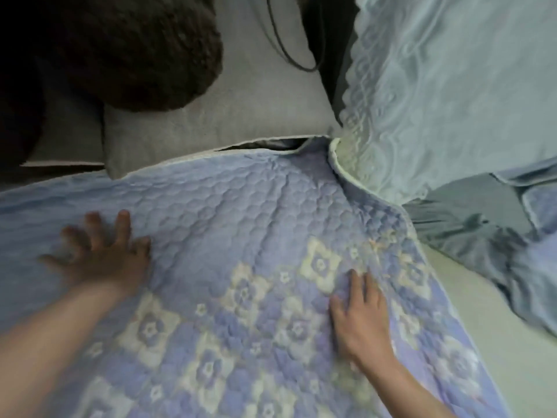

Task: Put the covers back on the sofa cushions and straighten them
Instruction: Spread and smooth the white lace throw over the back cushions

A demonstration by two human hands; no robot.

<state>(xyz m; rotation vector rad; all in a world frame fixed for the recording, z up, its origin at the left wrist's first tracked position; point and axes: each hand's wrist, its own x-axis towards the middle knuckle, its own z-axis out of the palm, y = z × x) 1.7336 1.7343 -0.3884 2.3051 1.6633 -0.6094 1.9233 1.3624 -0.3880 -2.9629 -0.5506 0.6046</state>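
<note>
Both palms flat, fingers spread: left hand (99,254), right hand (360,312) on quilted cover (241,224); wrinkles far-right, nearer right hand.

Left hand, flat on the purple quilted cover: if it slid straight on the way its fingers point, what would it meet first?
Probably the grey cushion past the quilted cover's back edge. The left hand points up and slightly right; depth is unclear.

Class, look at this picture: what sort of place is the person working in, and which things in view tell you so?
Most likely a living room at home, at a sofa. Both hands press flat on a quilted lilac cover spread over the seat; a grey cushion sits behind it, and a pale lace-edged cover drapes nearby.
</note>
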